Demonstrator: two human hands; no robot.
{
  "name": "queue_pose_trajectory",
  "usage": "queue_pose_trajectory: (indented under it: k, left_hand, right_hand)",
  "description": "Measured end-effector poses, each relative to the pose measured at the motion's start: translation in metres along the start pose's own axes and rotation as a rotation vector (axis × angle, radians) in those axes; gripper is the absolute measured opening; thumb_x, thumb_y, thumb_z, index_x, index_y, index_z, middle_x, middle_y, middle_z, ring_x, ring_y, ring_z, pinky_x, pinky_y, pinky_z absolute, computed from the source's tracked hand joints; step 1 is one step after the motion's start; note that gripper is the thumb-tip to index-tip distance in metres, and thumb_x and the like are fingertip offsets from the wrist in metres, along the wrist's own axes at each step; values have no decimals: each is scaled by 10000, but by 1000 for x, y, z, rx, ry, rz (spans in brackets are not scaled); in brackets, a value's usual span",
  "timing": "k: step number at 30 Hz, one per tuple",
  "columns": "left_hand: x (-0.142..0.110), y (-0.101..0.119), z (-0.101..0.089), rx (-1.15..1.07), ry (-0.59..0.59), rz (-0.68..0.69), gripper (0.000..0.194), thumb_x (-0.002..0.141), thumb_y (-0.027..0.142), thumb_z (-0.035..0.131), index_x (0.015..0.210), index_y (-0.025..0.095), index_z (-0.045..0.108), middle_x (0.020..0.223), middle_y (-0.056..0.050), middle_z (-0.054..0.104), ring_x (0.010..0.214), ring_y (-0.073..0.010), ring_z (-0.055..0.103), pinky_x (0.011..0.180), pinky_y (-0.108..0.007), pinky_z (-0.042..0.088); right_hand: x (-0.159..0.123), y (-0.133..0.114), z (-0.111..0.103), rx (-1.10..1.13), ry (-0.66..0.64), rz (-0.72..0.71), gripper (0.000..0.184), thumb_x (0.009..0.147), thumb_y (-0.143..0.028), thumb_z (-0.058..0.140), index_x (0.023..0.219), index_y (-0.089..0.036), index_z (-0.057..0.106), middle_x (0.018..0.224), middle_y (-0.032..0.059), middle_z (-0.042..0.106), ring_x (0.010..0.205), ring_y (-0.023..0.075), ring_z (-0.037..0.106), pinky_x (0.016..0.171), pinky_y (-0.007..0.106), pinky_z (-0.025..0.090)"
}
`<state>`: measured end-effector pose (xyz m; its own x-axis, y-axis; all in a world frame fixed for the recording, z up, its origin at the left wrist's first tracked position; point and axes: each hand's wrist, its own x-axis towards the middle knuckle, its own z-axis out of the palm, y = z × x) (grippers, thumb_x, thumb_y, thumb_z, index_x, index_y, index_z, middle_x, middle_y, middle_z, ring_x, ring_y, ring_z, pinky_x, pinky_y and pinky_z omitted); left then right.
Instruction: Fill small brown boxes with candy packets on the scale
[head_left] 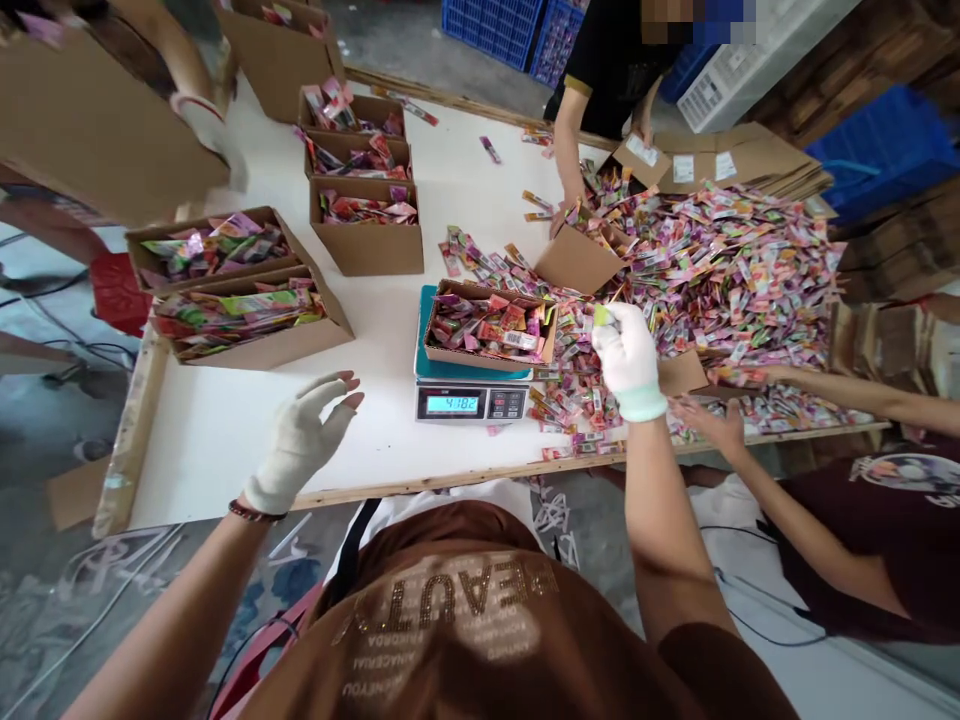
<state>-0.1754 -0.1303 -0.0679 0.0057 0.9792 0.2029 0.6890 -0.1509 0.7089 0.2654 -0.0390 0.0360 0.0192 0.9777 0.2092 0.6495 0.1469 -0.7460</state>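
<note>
My left hand (304,440), in a white fingerless glove, hovers open over the bare white table (247,430) left of the scale. My right hand (626,355), also gloved, is closed on a few colourful packets above the loose packets just right of the scale. A cardboard box (491,330) filled with packets sits on the digital scale (472,402), whose display is lit. A big heap of colourful packets (735,260) covers the table's right side.
Filled boxes stand at left (240,310) and at the back (367,215). A person in black (607,60) works at the far side with an open box (577,258). Another person's hands (712,425) reach in from the right. Blue crates (495,25) sit behind.
</note>
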Motion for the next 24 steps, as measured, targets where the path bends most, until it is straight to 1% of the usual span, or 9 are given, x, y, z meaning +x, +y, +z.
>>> queue_pose_trajectory:
  k: [3,6,9,11,14,17,19,21,24]
  left_hand:
    - [25,23,1,-8,43,65,265,993,414,614,1057,191,742,1236,-119,766,1114,-259,748,1009,-424,610]
    - [55,52,3,-6,102,157,250,996,393,616,1057,192,753,1239,-108,768,1145,-256,739,1035,-420,604]
    - [80,77,5,-10,123,242,220,993,362,625,1051,197,760,1221,-92,775,1135,-248,743,1023,-398,610]
    - [92,90,7,-8,105,289,203,989,332,623,1066,208,764,1229,-86,772,1143,-246,739,1022,-390,608]
    - [105,106,13,2,68,322,221,979,305,594,1085,227,772,1226,-84,765,1141,-254,733,1009,-393,610]
    - [111,120,20,13,15,322,279,974,313,559,1126,216,772,1230,-97,752,1133,-261,723,1031,-417,602]
    - [112,126,23,14,-14,322,317,976,331,544,1169,207,762,1244,-106,744,1145,-271,713,1044,-441,596]
    - [111,128,25,15,-19,327,336,978,350,540,1192,208,756,1250,-111,741,1158,-282,708,1039,-456,598]
    - [108,121,23,24,3,335,326,984,351,548,1190,214,760,1242,-112,744,1140,-278,719,1034,-449,600]
  right_hand:
    - [-11,17,-26,-168,51,79,231,955,-370,475,1114,-232,570,829,19,621,756,187,599,792,347,502]
    - [-17,32,-42,-275,74,161,268,923,-413,506,1079,-226,617,845,59,684,796,234,646,832,398,508]
    - [-16,32,-46,-268,75,165,352,842,-456,673,1110,-231,649,1063,93,741,967,257,687,906,389,520]
    - [-10,22,-38,-243,34,113,394,791,-455,758,1100,-228,672,1125,81,743,1013,248,685,924,363,528]
    - [7,-2,-6,-241,-134,-34,236,868,-411,717,1002,-217,718,991,53,753,910,223,681,893,349,533]
    - [31,-23,47,-361,-380,-161,152,953,-297,643,1023,-227,758,1024,60,745,941,224,689,877,332,522]
    - [46,-31,82,-540,-535,-145,169,963,-263,645,1075,-230,767,1129,88,717,974,241,698,832,328,518]
    - [57,-34,109,-713,-638,-76,201,957,-243,655,1128,-220,758,1199,121,683,974,261,705,797,339,514]
    - [65,-31,120,-728,-681,-69,200,954,-181,631,1117,-207,745,1207,130,674,1003,275,694,821,357,508]
